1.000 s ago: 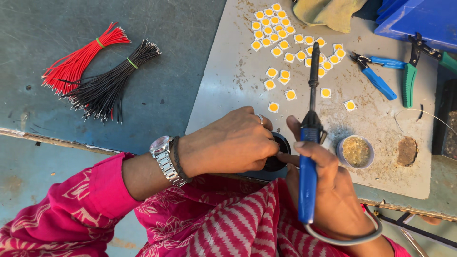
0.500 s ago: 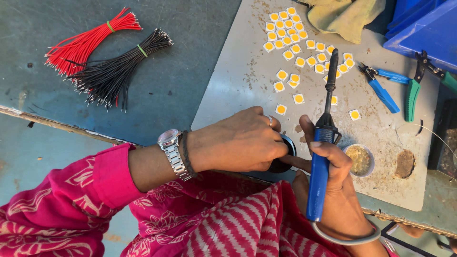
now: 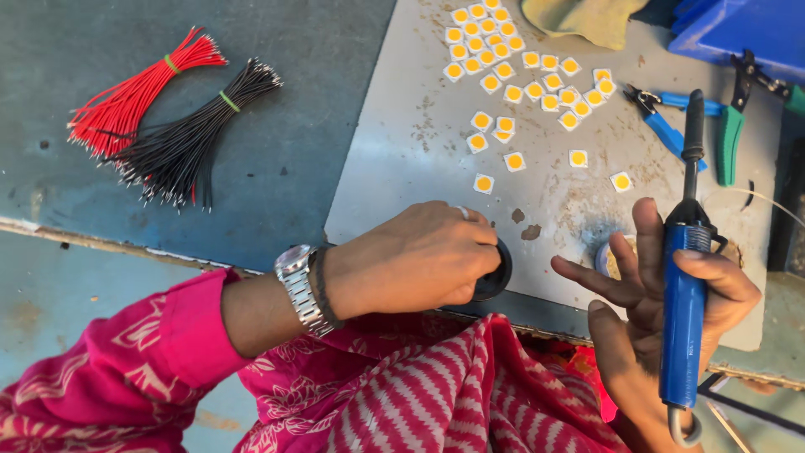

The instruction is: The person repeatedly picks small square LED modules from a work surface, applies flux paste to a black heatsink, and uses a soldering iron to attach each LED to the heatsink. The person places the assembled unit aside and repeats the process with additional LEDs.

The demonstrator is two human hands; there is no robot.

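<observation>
My left hand (image 3: 419,260) is closed over a small round black part (image 3: 495,273) at the near edge of a grey metal plate (image 3: 419,143). A wristwatch (image 3: 298,289) sits on that wrist. My right hand (image 3: 662,289) holds a blue-handled soldering iron (image 3: 683,277) between thumb and palm, its dark tip pointing away from me, with the other fingers spread. Several small white squares with yellow centres (image 3: 520,75) lie scattered on the plate beyond both hands.
A bundle of red wires (image 3: 138,96) and a bundle of black wires (image 3: 197,130) lie at the far left. Blue-handled pliers (image 3: 667,122) and green-handled pliers (image 3: 729,126) rest at the far right, beside a blue bin (image 3: 738,29) and a yellowish cloth (image 3: 587,17).
My right hand with the soldering iron has moved right, away from my left hand, and its fingers have spread. My left hand stays on the black part.
</observation>
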